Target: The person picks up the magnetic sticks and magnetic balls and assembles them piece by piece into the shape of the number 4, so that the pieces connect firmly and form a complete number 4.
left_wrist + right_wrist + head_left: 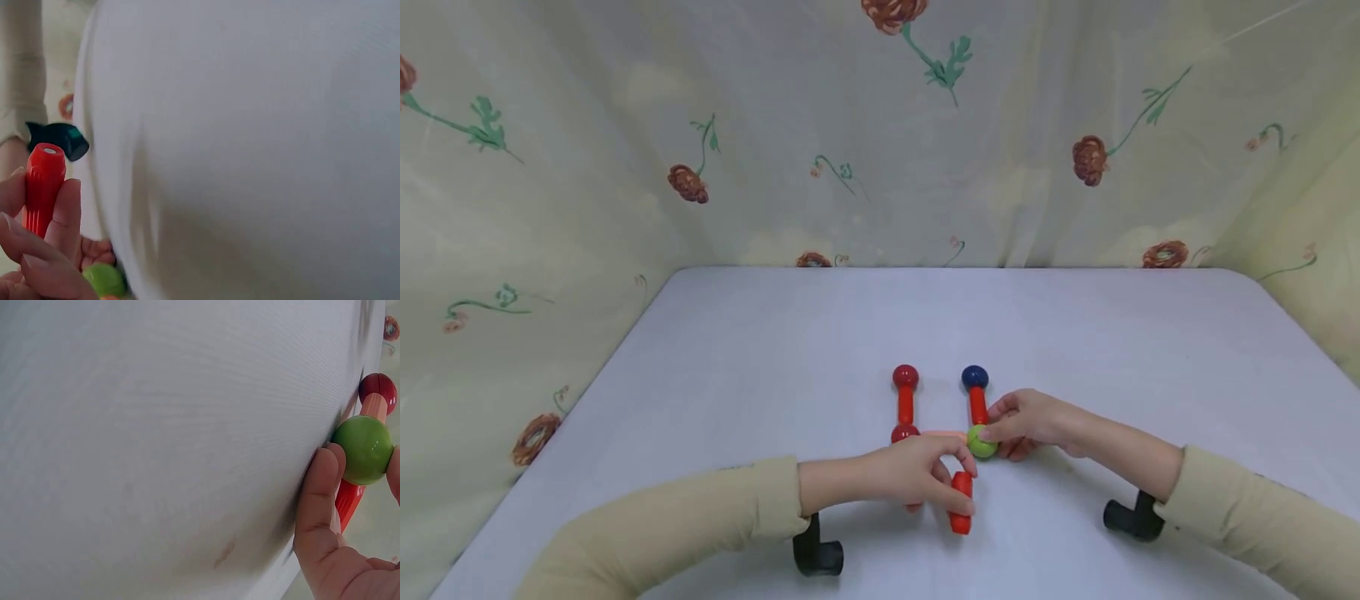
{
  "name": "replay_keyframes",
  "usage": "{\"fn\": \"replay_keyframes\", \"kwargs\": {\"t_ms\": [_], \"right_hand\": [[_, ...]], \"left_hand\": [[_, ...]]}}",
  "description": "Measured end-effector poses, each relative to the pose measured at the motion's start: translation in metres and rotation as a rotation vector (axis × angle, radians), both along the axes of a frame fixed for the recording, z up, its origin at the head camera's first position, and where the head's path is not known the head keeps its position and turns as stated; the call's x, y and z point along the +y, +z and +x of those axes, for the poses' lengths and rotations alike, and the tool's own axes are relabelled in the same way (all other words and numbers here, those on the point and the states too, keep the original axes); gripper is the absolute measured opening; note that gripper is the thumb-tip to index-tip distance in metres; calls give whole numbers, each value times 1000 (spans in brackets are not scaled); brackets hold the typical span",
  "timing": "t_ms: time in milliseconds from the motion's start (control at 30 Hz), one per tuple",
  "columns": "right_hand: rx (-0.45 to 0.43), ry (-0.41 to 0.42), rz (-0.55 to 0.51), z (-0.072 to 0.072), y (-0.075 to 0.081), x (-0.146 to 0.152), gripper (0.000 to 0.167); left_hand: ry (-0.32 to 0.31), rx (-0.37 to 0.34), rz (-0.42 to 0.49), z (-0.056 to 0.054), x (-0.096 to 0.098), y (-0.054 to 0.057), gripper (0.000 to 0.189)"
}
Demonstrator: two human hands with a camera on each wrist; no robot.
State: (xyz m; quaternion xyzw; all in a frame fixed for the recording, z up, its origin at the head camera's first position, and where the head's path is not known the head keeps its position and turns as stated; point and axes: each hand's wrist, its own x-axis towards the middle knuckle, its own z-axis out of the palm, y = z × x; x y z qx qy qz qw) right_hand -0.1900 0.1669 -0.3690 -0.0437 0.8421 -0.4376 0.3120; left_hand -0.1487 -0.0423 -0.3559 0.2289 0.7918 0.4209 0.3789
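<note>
In the head view, my left hand [921, 471] pinches a short red rod [961, 502] between thumb and fingers, held tilted near the front of the joined pieces. The left wrist view shows the rod's ridged side and a pale round spot on its end. My right hand [1030, 423] grips a green ball [364, 450] between thumb and fingers. From that ball, a red rod [978, 406] runs back to a blue ball [975, 377], and a pink rod [374, 406] runs left to a dark red ball [905, 432], partly covered by my left hand.
Another red rod [906, 406] links that dark red ball to a second one [906, 377] farther back. A bit of red [913, 507] shows below my left hand. Everything lies on a white-covered table [775, 350] before a flowered curtain [880, 167]. Black wrist mounts [816, 546] hang under both forearms.
</note>
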Motion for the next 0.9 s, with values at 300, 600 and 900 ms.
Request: {"fn": "replay_keyframes", "kwargs": {"t_ms": [300, 600, 900], "right_hand": [[-2, -13, 1, 1, 0, -1, 41], [-6, -13, -17, 1, 0, 0, 42], [-3, -6, -27, 0, -1, 1, 41]], "left_hand": [[-115, -125, -43, 14, 12, -19, 21], [-219, -211, -129, -1, 12, -93, 20], [-346, -352, -112, 24, 8, -17, 6]]}}
